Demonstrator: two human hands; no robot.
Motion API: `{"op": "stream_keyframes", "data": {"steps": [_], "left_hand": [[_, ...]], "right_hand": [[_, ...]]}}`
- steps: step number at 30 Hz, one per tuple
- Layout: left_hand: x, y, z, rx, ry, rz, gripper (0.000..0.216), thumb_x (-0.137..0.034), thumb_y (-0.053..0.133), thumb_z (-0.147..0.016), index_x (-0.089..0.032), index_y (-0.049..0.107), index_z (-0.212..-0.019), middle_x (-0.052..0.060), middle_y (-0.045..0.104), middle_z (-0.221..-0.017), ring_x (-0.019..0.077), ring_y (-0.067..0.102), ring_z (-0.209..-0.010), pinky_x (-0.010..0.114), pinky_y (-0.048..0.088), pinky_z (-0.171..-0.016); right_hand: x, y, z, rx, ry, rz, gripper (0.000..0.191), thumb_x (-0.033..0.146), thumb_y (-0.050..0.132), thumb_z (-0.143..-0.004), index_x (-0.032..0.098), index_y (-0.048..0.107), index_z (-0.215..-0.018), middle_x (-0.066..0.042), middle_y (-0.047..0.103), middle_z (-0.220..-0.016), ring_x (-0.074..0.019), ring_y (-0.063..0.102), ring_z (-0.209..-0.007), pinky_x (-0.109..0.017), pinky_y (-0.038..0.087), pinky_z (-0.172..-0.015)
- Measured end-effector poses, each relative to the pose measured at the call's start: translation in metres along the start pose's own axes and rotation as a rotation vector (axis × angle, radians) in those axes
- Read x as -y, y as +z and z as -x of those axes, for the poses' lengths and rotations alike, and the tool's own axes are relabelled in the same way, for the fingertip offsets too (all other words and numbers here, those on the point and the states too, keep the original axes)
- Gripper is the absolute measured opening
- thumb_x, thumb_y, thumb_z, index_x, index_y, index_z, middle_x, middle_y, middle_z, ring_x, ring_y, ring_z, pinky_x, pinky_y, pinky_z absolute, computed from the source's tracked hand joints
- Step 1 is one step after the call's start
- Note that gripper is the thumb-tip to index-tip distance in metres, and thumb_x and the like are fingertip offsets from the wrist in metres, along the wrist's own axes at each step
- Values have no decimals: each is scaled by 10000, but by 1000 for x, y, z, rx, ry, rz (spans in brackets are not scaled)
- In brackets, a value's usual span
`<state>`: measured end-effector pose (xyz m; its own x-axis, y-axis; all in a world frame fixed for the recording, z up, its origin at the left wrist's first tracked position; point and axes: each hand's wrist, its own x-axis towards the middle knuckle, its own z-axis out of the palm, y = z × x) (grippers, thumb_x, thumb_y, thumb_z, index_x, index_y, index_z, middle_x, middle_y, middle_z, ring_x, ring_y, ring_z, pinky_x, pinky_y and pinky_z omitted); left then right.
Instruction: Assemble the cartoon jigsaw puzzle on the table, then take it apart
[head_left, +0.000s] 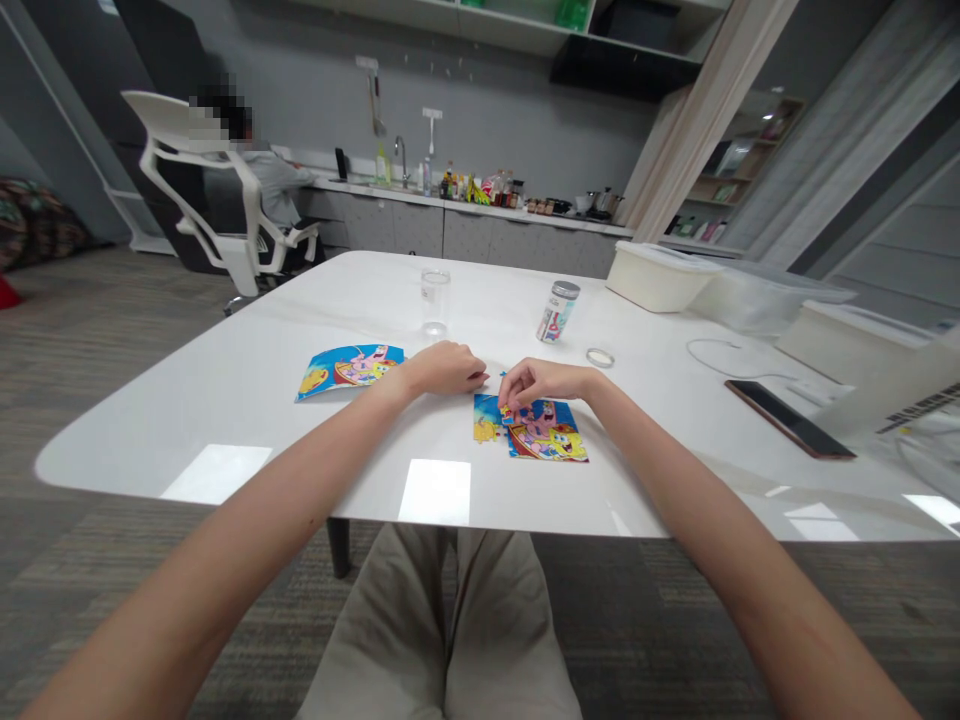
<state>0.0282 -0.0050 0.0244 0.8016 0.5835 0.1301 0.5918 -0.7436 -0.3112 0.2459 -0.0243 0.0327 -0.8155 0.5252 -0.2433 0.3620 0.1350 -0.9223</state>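
My right hand [540, 380] pinches a small jigsaw puzzle piece [507, 414] over the left part of a partly joined cartoon jigsaw puzzle [551, 435] on the table. My left hand [448, 368] rests closed just beyond the puzzle's upper left, its fingers curled under; whatever they may hold is hidden. A small blue bit [503, 373] shows between the hands. Partly behind my left forearm lies a slightly curved picture sheet [349, 368] with the same cartoon scene.
Farther back on the white table [300, 440] stand a clear jar [435, 302] and a printed jar with a silver lid [559, 312]. A round lid [600, 357] lies nearby. At right are a phone [787, 418], a cable and storage boxes [660, 275]. A person sits in a chair [240, 250] behind.
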Motion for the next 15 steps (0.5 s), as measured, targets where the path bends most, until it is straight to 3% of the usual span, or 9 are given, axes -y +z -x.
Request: {"op": "stream_keyframes", "data": {"steps": [15], "left_hand": [[4,5,0,-36,-6,4,392,-343,402,-943,-162,731,-828,112,718,-733,186,658,-637,275,358,-555]], "right_hand": [[3,1,3,51,-67,-125,186,231,784,-718,114,656,-787,-9,627,-767,-74,540,-646,-185,413,-545]]}}
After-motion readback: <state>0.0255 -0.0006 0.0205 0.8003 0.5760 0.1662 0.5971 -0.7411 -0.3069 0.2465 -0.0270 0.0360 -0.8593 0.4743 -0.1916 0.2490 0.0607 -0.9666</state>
